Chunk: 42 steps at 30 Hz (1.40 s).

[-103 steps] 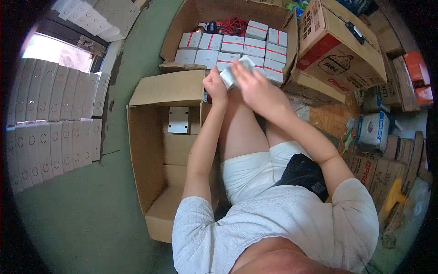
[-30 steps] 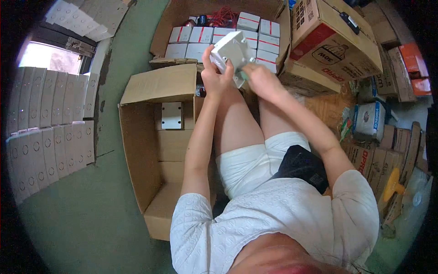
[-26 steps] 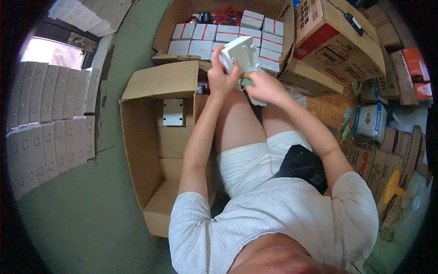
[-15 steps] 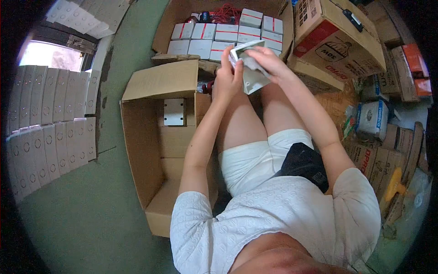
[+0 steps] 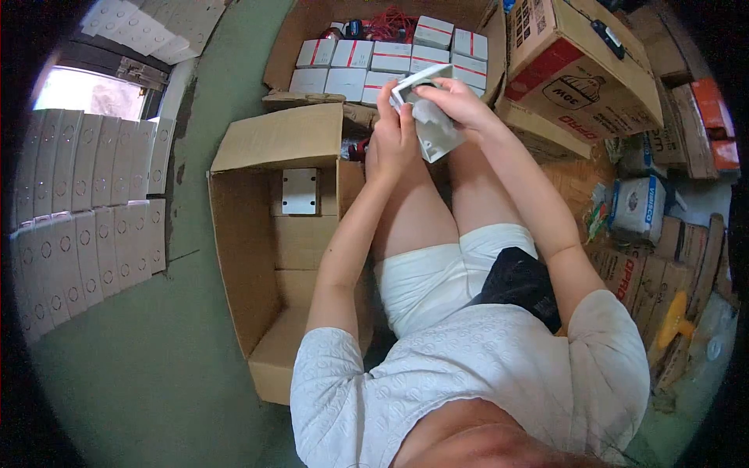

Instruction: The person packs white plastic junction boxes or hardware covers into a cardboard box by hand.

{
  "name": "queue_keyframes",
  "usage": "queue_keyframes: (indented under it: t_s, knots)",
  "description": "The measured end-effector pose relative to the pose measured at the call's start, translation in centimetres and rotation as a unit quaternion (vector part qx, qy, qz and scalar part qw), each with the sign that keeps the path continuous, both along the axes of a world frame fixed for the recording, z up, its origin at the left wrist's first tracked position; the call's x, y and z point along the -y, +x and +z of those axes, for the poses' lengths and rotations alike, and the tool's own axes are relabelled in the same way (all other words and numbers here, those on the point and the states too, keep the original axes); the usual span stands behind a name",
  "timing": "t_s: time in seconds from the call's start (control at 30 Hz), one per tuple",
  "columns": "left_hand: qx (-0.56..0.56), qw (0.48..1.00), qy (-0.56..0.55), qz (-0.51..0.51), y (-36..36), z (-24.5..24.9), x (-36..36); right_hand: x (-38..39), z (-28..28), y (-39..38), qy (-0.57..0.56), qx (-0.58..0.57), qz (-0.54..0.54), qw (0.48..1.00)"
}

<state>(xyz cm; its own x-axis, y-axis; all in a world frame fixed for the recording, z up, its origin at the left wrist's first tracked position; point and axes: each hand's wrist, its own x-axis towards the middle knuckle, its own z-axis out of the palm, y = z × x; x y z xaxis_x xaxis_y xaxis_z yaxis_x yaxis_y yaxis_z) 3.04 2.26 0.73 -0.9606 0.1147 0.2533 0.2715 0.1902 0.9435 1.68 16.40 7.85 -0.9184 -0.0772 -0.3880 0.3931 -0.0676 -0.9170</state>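
Green floor [image 5: 148, 359] takes up the lower left of my feed; along its left edge I log stacked white panels [image 5: 86, 168] with ring marks. By the left leg, near carton [image 5: 242, 257], open, flap bent outward at the far end. Just past it, far carton [image 5: 282, 58], also open. At the far carton's right edge, printed carton [image 5: 581, 86], marked 30W. Rows of small white boxes [image 5: 390, 56], red-striped, sit in the far carton toward its near edge.

Over the knees, short of the far carton's near edge, I have the white plastic housing [image 5: 441, 148], held up and tilted, hollow side showing. Left hand [image 5: 395, 131] grips its left side, fingers and thumb closed on the rim. Right hand [image 5: 462, 108] is bent over its right side, thumb inside; I can't tell whether it pinches anything. White plate [image 5: 299, 192], dark spots at its corners, sits at the near carton's far end. Red wire [image 5: 392, 25] lies behind the small boxes. Pale wad [image 5: 433, 121], material unclear, shows inside the housing, beneath the right thumb.
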Motion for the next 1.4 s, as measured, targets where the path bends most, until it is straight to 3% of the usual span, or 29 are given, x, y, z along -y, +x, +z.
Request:
queue_keyframes:
  t_s: [0.03, 0.07, 0.13, 0.17, 0.27, 0.33, 0.4, 0.43, 0.47, 0.5, 0.53, 0.57, 0.6, 0.67, 0.73, 0.8, 0.83, 0.9, 0.97, 1.03, 1.07, 1.13, 1.23, 1.33, 1.4]
  knots:
    - [0.0, 0.999, 0.032, -0.001, 0.0, 0.3, -0.1, 0.6, -1.0, -0.1, -0.104, 0.024, -0.051, 0.993]
    - [0.0, 1.0, 0.03, -0.004, 0.0, 0.1, -0.1, 0.6, -2.0, -0.1, -0.106, 0.024, -0.053, 0.993]
    - [-0.055, 0.997, 0.046, 0.019, -0.3, -0.5, -0.4, 0.6, -2.6, -0.2, -0.288, 0.039, -0.113, 0.95]
    - [-0.054, 0.997, 0.047, 0.019, -0.4, -0.8, -0.5, 0.4, -2.8, -0.1, -0.328, 0.083, -0.159, 0.927]
    - [-0.025, 0.996, 0.08, 0.007, -0.2, -1.0, -0.5, -0.5, -2.2, -1.2, -0.361, 0.08, -0.159, 0.915]
    - [-0.09, 0.996, 0.011, 0.007, 0.0, -0.7, -0.7, -0.8, -0.5, -1.4, -0.348, 0.065, -0.13, 0.926]
    - [-0.151, 0.988, -0.011, 0.007, -0.2, -1.2, -0.9, -0.4, 1.7, -0.4, -0.085, 0.054, -0.119, 0.988]
    - [-0.15, 0.988, -0.013, -0.017, -0.2, -1.0, -0.8, -0.4, 1.4, -0.1, -0.015, -0.03, -0.073, 0.997]
    - [-0.15, 0.988, -0.015, -0.041, -0.2, -0.7, -0.8, -0.6, 1.0, -0.1, -0.014, -0.031, -0.073, 0.997]
    - [-0.074, 0.993, 0.062, -0.074, 0.0, -0.1, -0.7, -1.1, 0.3, -0.3, 0.053, -0.076, -0.06, 0.994]
    - [-0.074, 0.993, 0.062, -0.073, -0.6, 0.2, -0.7, -1.7, -0.6, -0.5, 0.12, -0.121, -0.047, 0.984]
    - [0.107, 0.966, 0.221, -0.082, -1.4, 0.2, -0.9, -2.7, -2.1, -1.2, 0.19, -0.166, -0.01, 0.968]
    - [0.282, 0.883, 0.366, -0.086, -2.2, 0.1, -1.0, -2.4, -1.9, -0.7, 0.189, -0.165, -0.011, 0.968]
    - [0.287, 0.855, 0.411, -0.131, -2.9, -0.8, 0.0, -1.7, -0.6, 0.6, 0.339, -0.194, 0.063, 0.919]
    - [0.336, 0.781, 0.453, -0.27, -3.1, -0.3, 1.2, -1.5, -2.0, 1.4, 0.355, -0.248, 0.086, 0.897]
    - [0.362, 0.77, 0.457, -0.257, -2.9, -0.6, 0.8, -0.9, -2.7, 1.8, 0.41, -0.374, 0.169, 0.815]
    - [0.367, 0.783, 0.452, -0.218, -3.0, -0.9, 0.7, -0.4, -2.7, 2.2, 0.422, -0.388, 0.169, 0.802]
    - [0.351, 0.806, 0.444, -0.175, -2.9, -0.8, 0.5, 0.2, -2.4, 2.4, 0.407, -0.348, 0.177, 0.826]
    - [0.353, 0.795, 0.464, -0.17, -2.6, -0.6, 0.3, 0.8, -1.7, 2.8, 0.393, -0.306, 0.184, 0.847]
    - [0.354, 0.783, 0.483, -0.166, -2.5, -0.6, 0.0, 1.5, -0.8, 3.3, 0.283, -0.203, 0.15, 0.925]
    - [0.339, 0.8, 0.467, -0.164, -2.5, -0.7, 0.0, 1.1, -1.2, 3.2, 0.282, -0.204, 0.149, 0.925]
    - [0.324, 0.817, 0.448, -0.162, -2.7, -1.6, 0.2, 0.2, -1.8, 2.9, 0.286, -0.274, 0.203, 0.895]
    - [0.305, 0.805, 0.485, -0.153, -2.9, -2.0, -0.1, -1.6, -1.5, 2.6, 0.446, -0.299, 0.239, 0.809]
    - [0.326, 0.808, 0.475, -0.122, -2.0, -0.7, -0.6, -1.4, -2.9, 2.6, 0.483, -0.324, 0.226, 0.782]
    - [0.316, 0.823, 0.452, -0.132, -2.0, -1.7, -0.4, -1.4, -2.5, 2.4, 0.468, -0.284, 0.242, 0.801]
